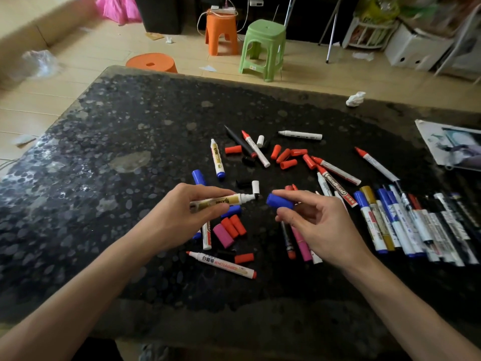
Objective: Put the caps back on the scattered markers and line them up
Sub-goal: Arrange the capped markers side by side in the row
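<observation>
The uncapped marker (pixel 234 199), white and gold in the barrel, is lying in the left grip (pixel 182 212), which is grasping it around the rear half. Its bare tip is pointing right, toward the other hand. The blue cap (pixel 279 201) is sitting pinched between thumb and fingers of the right grip (pixel 317 225). Cap and tip are standing near each other but apart, both held above the table (pixel 130 131).

Under and between the hands, loose pieces are lying scattered on the table: a pink cap (pixel 223 235) beside two red ones, and a red-ended marker (pixel 221 264) lying nearest the person. Farther back, a cluster of red caps (pixel 283 155) is lying among several uncapped markers.

To the right, a row of capped markers (pixel 406 225) is lying side by side, barrels touching. A crumpled paper (pixel 355 99) is sitting at the far edge. Beyond the table, a green stool (pixel 263 48) and an orange stool (pixel 221 32) are standing on the floor.
</observation>
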### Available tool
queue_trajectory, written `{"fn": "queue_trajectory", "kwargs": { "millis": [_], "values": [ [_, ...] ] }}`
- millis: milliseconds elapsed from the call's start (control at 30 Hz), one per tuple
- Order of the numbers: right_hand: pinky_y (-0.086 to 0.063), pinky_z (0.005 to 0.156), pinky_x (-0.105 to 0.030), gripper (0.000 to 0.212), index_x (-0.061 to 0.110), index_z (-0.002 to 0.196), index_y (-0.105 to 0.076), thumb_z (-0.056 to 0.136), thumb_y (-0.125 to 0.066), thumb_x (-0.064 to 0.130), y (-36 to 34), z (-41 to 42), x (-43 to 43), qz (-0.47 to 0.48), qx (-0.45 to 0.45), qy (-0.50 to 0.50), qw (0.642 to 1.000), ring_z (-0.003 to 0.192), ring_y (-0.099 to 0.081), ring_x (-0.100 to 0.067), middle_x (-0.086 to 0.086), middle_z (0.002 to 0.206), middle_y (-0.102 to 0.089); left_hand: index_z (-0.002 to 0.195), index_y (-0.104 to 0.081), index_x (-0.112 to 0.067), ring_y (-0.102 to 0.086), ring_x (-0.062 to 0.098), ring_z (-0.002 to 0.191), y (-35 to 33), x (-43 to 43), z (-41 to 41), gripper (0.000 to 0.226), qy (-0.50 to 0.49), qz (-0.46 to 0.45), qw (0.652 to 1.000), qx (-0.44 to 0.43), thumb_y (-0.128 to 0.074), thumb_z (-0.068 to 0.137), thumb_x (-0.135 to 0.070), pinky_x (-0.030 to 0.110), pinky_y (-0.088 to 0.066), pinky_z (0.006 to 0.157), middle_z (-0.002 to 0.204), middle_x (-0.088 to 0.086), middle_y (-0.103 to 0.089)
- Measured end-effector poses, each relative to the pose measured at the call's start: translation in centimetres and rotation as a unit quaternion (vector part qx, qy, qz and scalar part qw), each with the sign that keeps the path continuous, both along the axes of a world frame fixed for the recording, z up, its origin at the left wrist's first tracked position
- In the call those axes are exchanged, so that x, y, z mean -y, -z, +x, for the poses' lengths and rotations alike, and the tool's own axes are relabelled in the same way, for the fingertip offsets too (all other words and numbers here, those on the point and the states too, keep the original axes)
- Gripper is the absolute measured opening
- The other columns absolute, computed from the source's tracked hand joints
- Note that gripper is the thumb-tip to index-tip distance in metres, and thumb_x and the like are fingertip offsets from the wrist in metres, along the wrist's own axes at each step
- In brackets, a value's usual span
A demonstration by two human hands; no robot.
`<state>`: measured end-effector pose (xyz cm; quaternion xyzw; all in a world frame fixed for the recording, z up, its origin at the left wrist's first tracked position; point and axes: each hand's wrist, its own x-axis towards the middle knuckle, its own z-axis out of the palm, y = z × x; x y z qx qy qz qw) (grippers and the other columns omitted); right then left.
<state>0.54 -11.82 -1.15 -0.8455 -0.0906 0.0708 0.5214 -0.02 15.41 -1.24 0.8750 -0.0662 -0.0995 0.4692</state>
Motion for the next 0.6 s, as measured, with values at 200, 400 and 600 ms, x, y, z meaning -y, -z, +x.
{"fn": "queue_trajectory", "kwargs": {
  "millis": [200,400,600],
  "values": [
    [-0.058,0.097,-0.038,0.041,0.033,0.129,-0.07,0.093,-0.075,0.013,-0.3,-0.2,-0.1,-0.009,0.023,-0.01,1.0,0.092,-0.075,-0.008,0.017,0.106,-0.072,0.115,-0.073,-0.051,-0.065,0.028,0.075,0.2,0.6,0.2,0.027,0.008,-0.005,1.0,0.018,-0.069,0.093,-0.036,0.034,-0.051,0.068,0.084,-0.007,-0.074],
    [-0.059,0.089,-0.027,0.029,0.029,0.115,-0.074,0.09,-0.079,0.017,-0.5,-0.2,-0.1,-0.001,0.043,-0.011,0.999,0.094,-0.073,-0.009,0.017,0.103,-0.074,0.119,-0.072,-0.05,-0.07,0.011,0.087,0.4,0.7,0.4,0.029,0.027,0.02,0.999,0.028,-0.071,0.093,-0.037,0.036,-0.057,0.081,0.095,-0.013,-0.075],
    [-0.058,0.09,-0.024,0.032,0.038,0.118,-0.074,0.088,-0.079,0.026,-0.6,-0.6,-0.3,-0.013,0.037,-0.026,0.999,0.094,-0.074,-0.004,0.017,0.099,-0.077,0.119,-0.073,-0.049,-0.067,0.008,0.088,0.4,1.5,0.4,0.029,0.046,0.022,0.998,0.047,-0.072,0.092,-0.036,0.028,-0.052,0.079,0.094,-0.016,-0.072]
  ]
}}
